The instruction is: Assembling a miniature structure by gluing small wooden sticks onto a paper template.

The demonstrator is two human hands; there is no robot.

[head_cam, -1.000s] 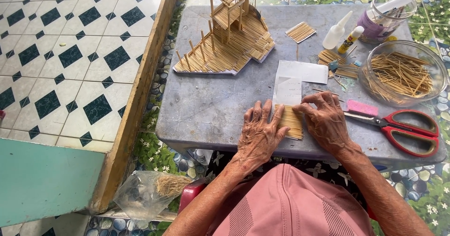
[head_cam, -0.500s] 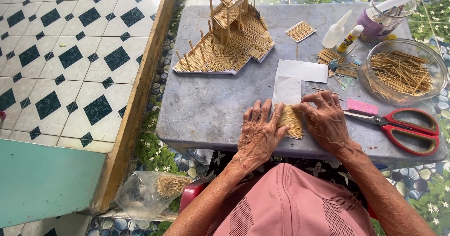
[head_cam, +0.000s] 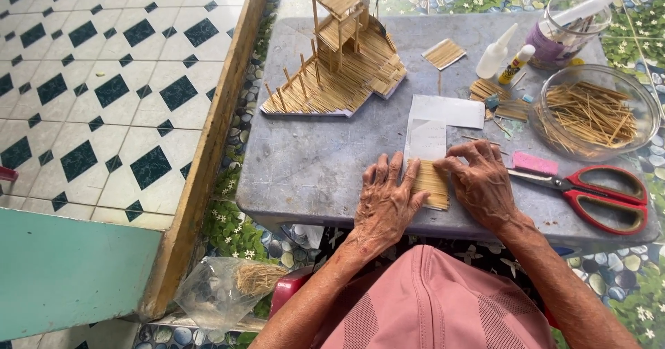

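Observation:
A small panel of toothpicks laid side by side [head_cam: 431, 184] lies on a white L-shaped piece of paper [head_cam: 436, 124] near the front of the grey table [head_cam: 325, 162]. My left hand [head_cam: 383, 207] lies flat with its fingers spread, the fingertips pressing the panel's left edge. My right hand [head_cam: 481, 182] presses on the panel's right and top edge, fingers bent. Neither hand holds anything lifted off the table.
A toothpick model house [head_cam: 339, 58] stands at the back. Red-handled scissors [head_cam: 589, 189], a pink eraser [head_cam: 535, 162], a glass bowl of toothpicks [head_cam: 592, 110], glue bottles [head_cam: 497, 52], a jar [head_cam: 564, 23] and a small stick panel [head_cam: 444, 53] lie to the right. A plastic bag of sticks [head_cam: 232, 286] rests on the ground.
Both hands stay on the toothpick panel; the fingers shift only slightly.

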